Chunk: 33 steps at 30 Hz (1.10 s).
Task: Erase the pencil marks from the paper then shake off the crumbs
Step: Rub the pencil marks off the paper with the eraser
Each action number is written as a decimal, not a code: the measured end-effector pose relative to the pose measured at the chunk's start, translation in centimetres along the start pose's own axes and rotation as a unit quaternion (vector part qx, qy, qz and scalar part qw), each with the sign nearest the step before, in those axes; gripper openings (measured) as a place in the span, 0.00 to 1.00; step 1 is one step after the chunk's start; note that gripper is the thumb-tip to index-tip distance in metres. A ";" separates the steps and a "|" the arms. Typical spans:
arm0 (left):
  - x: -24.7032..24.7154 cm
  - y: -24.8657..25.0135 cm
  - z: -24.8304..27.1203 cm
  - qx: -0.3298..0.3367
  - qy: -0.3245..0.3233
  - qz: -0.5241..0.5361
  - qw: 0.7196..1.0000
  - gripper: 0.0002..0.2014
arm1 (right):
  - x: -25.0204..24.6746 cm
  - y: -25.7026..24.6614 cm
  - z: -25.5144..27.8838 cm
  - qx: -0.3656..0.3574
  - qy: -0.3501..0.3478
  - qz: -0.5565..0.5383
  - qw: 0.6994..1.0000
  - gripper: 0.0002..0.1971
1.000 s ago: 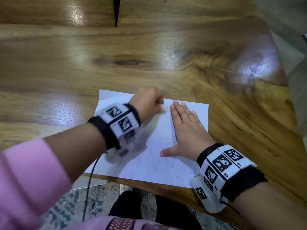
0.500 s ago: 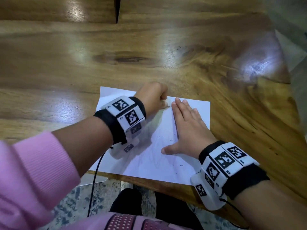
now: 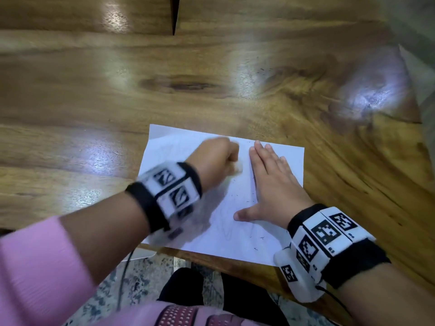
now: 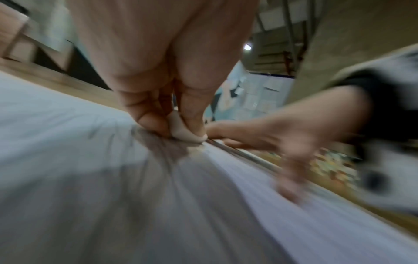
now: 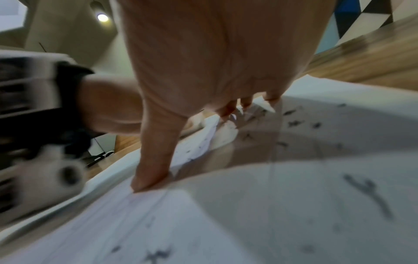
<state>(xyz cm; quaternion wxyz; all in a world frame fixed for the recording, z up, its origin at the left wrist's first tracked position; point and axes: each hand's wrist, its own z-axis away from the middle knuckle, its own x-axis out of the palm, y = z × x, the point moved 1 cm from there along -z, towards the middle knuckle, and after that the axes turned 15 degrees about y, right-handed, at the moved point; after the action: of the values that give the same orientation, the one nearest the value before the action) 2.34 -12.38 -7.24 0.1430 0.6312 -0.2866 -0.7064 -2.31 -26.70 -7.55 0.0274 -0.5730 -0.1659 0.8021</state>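
— Where's the paper [image 3: 277, 241]?

— Flat on the wooden table [image 3: 235, 74], its near edge right at the table's front edge, close to the person. Faint pencil lines [image 3: 227, 228] run across the middle and lower part of the sheet.

— And the eraser?

— A small pale eraser [image 4: 181, 131] is pinched between the thumb and fingers of the left hand [image 3: 215, 155], with its tip pressed to the sheet near the far edge. From the head view that hand reads as a closed fist, and the eraser is little more than a light smudge beside the knuckles.

— What is the right hand doing?

— The right hand [image 3: 274, 184] lies flat on the paper just beside the left, fingers straight and together, thumb spread toward the person, grasping nothing, only pressing the sheet down.

— Any crumbs?

— Dark eraser crumbs [image 5: 294, 123] are scattered on the sheet around the right hand, with a few more near the front edge. The left wrist band [image 3: 174, 191] is blurred, so its markings probably cannot be read. A pink sleeve [image 3: 40, 267] covers the left forearm.
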 end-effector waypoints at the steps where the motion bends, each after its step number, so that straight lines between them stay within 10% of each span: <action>1: 0.1 -0.4 1.9 0.023 -0.015 -0.001 1.000 0.11 | 0.0 0.0 0.0 0.000 0.000 -0.001 1.000 0.69; 33: -1.4 -0.9 -0.5 -0.027 -0.005 -0.007 1.000 0.08 | 0.1 0.0 -0.1 -0.018 -0.009 0.020 1.000 0.66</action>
<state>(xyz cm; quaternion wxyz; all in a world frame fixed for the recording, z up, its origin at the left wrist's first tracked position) 3.25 -10.96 -6.66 0.1543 0.6256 -0.2636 -0.7179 -2.25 -26.64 -7.66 -0.0002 -0.5692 -0.1690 0.8047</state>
